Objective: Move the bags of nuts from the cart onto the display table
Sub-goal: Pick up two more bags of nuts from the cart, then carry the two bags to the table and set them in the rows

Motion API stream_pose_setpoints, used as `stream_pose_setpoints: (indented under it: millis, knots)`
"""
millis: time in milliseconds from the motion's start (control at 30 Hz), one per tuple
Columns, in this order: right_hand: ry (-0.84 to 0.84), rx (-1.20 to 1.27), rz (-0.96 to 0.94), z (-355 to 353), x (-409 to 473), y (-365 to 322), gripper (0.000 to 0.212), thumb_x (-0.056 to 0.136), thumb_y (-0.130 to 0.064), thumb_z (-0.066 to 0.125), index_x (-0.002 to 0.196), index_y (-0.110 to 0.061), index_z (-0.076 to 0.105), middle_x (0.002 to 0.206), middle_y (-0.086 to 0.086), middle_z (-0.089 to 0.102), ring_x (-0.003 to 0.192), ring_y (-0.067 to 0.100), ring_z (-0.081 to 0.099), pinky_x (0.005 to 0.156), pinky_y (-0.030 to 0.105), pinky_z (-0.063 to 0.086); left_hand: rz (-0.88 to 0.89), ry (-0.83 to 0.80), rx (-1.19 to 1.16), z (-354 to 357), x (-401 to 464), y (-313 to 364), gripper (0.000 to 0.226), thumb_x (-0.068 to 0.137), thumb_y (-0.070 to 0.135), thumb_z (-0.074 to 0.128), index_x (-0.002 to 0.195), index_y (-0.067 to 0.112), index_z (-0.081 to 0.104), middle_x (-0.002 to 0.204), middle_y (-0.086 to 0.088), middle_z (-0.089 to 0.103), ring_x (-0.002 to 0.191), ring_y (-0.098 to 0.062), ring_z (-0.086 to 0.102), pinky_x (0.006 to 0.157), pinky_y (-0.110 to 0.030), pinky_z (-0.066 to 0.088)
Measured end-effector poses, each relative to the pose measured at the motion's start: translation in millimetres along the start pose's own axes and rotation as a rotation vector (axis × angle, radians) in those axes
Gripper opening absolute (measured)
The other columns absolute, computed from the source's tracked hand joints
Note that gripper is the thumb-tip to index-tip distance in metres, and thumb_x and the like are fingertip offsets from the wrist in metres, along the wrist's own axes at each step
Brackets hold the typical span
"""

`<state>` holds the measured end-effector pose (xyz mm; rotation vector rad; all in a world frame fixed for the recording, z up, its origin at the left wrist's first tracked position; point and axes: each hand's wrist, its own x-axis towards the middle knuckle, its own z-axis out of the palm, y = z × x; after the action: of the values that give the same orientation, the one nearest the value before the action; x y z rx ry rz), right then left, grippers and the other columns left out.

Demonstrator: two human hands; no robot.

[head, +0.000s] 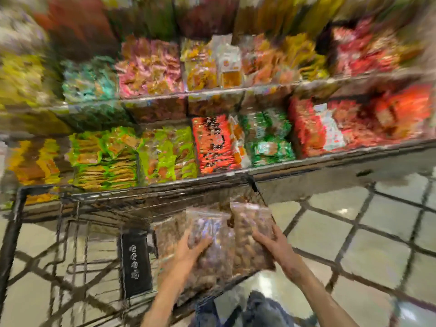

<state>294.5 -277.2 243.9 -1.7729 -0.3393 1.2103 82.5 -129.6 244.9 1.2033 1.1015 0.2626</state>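
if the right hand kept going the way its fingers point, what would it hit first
The right hand already grips a clear bag of nuts. Past that, its fingers point up and left toward the cart's far rim, probably met first; blur leaves depth unclear.

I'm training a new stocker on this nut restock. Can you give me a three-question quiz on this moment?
1. True or false: both hands hold clear bags of nuts.
2. Where are the held bags? A) on a shelf B) over the cart C) on the floor
3. Fill in: the floor is covered in ____.

Key:
1. True: the left hand grips one bag of nuts, the right hand another bag.
2. B, over the wire cart.
3. Tiles.
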Motion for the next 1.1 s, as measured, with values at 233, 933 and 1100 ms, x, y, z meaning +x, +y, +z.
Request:
stream_pose_setpoints:
  millis: [233,933,1100]
  knots:
    - [0.218,0.22,-0.105,-108.0,-71.9,14.8,0.035,0.095,-0.028,0.076,0.127,-0.03,0.063,0.119,-0.002,0.079,0.106,0.017,0.077,0.084,0.031,0.064,0.105,-0.25,0.17,117.1,0.4,45.1,0.058,0.082,0.013,0.089,0.133,0.012,0.062,0.117,-0.005,0.075,0.084,0.013,0.071,0.074,-0.007,0.052]
    - [0.756,0.649,-0.249,-540.7,-223.2,125.2,0.052,0.093,-0.035,0.077,0.14,-0.025,0.056,0.123,0.004,0.078,0.109,0.025,0.077,0.089,0.048,0.065,0.176,-0.806,0.306,648.7,-61.3,92.4,0.054,0.085,0.022,0.085,0.132,0.024,0.061,0.115,-0.005,0.08,0.098,-0.026,0.079,0.079,-0.041,0.066]
    - [0.925,0.68,-0.234,-631.3,-232.6,153.0,0.055,0.09,-0.037,0.081,0.139,-0.027,0.058,0.125,0.003,0.077,0.112,0.025,0.076,0.097,0.055,0.061,0.2,-0.929,0.403,776.0,-57.2,96.2,0.04,0.091,0.02,0.08,0.127,0.019,0.062,0.102,0.001,0.077,0.078,-0.005,0.078,0.061,-0.019,0.06]
